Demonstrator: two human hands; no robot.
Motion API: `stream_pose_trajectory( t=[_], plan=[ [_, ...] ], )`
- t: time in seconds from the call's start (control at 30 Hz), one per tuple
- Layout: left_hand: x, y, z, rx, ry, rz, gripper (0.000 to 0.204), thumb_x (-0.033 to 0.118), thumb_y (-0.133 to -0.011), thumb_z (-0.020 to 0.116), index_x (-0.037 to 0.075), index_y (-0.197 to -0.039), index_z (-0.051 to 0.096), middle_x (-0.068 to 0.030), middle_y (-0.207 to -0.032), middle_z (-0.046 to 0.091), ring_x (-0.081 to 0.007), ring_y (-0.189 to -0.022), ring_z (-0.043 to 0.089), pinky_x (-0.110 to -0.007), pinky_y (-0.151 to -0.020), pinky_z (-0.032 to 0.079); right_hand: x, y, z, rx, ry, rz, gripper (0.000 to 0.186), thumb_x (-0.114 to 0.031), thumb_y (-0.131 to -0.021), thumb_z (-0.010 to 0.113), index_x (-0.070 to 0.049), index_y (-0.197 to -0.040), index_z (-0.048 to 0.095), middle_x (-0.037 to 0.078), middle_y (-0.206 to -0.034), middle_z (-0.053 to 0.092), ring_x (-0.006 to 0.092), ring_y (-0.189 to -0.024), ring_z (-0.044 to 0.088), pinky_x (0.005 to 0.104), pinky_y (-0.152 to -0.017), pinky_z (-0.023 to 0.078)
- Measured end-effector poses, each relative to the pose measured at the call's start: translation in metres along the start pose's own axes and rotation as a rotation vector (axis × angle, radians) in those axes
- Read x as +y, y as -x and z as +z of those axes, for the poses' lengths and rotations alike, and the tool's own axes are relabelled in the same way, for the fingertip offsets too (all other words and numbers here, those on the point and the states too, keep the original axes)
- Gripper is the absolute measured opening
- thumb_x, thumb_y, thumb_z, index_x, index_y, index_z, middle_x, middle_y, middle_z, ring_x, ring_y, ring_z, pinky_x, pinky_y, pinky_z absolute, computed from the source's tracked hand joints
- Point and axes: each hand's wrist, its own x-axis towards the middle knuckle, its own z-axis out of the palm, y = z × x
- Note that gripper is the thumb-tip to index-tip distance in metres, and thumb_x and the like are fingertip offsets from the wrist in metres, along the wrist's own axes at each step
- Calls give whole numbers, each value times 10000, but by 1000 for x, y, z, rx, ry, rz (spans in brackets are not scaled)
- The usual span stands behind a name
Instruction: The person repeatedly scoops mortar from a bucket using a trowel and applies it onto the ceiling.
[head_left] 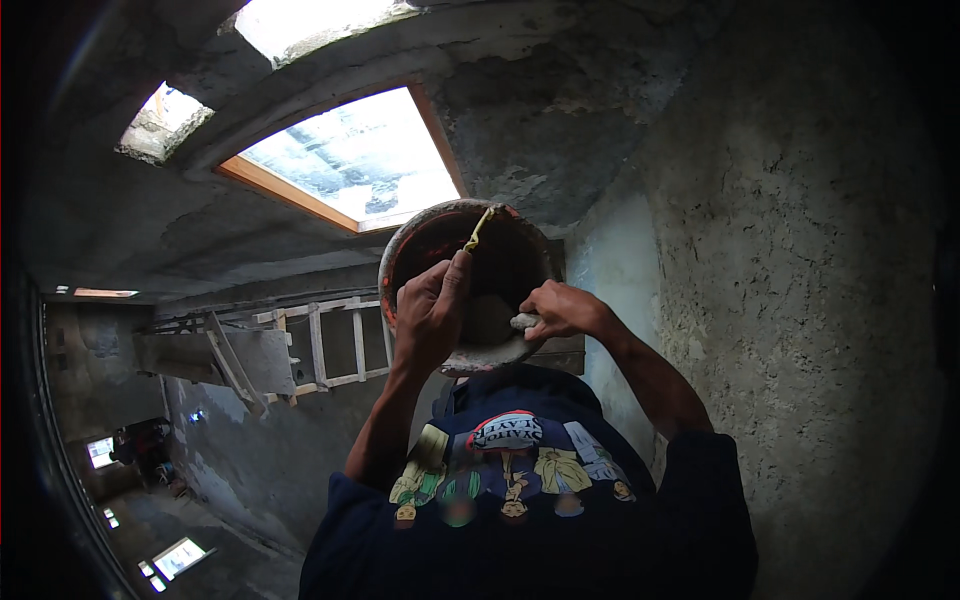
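Observation:
In front of my chest is a round bucket (395, 235) with a grey, mortar-crusted rim and a reddish inner wall. My left hand (430, 305) is closed at its left side, thumb up, gripping a twisted yellow strap (481, 228) that runs to the far rim. Over the right side of the bucket, my right hand (560, 308) is wrapped round a grey, rounded, crusted piece (523, 321); its full shape is hidden by the fingers. A grey mass (488, 318) shows low inside the dark bucket, its kind unclear.
A rough plastered wall (790, 300) rises close on my right. Ahead is a wood-framed window opening (355, 155). Wooden ladder-like framing (335, 345) and a board (225, 355) stand to the left. Farther left, a dark shape (145, 450) is too dim to make out.

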Motion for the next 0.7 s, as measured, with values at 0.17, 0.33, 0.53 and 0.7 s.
stream_pose_trajectory(
  t=[0.17,0.33,0.53,0.7],
  plan=[
    [-11,-9,-8,5,10,37,402,342,-1033,481,90,-722,525,93,-597,372,-1,-492,292,-213,-429,214,17,10,-9,46,-143,-39,523,-335,-718,774,-20,-1127,687,208,-946,710,297,-836,704,375,-765,543],
    [-22,-16,-12,50,-8,44,425,349,-1030,483,100,-686,497,81,-577,373,-22,-478,313,-226,-420,236,29,35,-24,34,-334,-16,521,-362,-734,776,-47,-1141,698,88,-653,655,136,-486,576,293,-469,469],
    [-39,-19,-18,91,-80,-47,465,348,-1007,522,-2,-702,534,23,-554,394,-49,-550,350,-286,-476,293,44,78,-64,-61,-326,238,535,-381,-724,816,-51,-1130,707,52,-625,638,105,-473,548,269,-448,448],
    [-43,-23,-25,49,-242,-35,468,367,-982,562,-8,-706,520,-8,-537,377,-58,-534,334,-299,-473,282,79,110,-97,-108,-337,342,488,-315,-732,818,-27,-1112,713,63,-737,692,110,-574,595,293,-511,485]
  ],
)
